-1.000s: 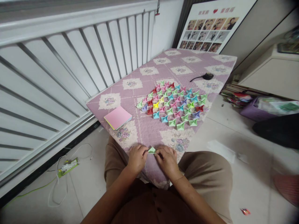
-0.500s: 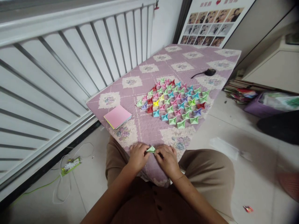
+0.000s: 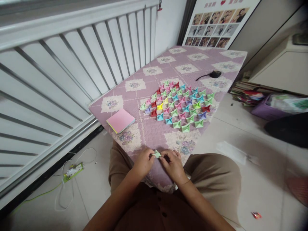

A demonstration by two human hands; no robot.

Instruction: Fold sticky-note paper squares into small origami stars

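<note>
A small folded piece of light green paper (image 3: 157,154) is held between my two hands, low over the near corner of the table. My left hand (image 3: 143,161) pinches its left end, fingers closed. At its right end the thumb and fingers of my right hand (image 3: 172,163) are closed on it too. Beyond my hands, several folded paper boats (image 3: 174,113) in green, pink, red, blue, yellow and purple stand in slanting rows. A stack of square paper (image 3: 121,120), pink on top, lies on the table to the left.
A floral cloth covers the table (image 3: 148,131). A black object with a thin tail (image 3: 215,74) lies toward the far right. The white radiator (image 3: 79,73) runs along the left edge. A power strip (image 3: 73,171) with cables is on the floor.
The green paper has tilted between my fingers, its peak now less upright and its outline more slanted. Both hands stay in nearly the same place.
</note>
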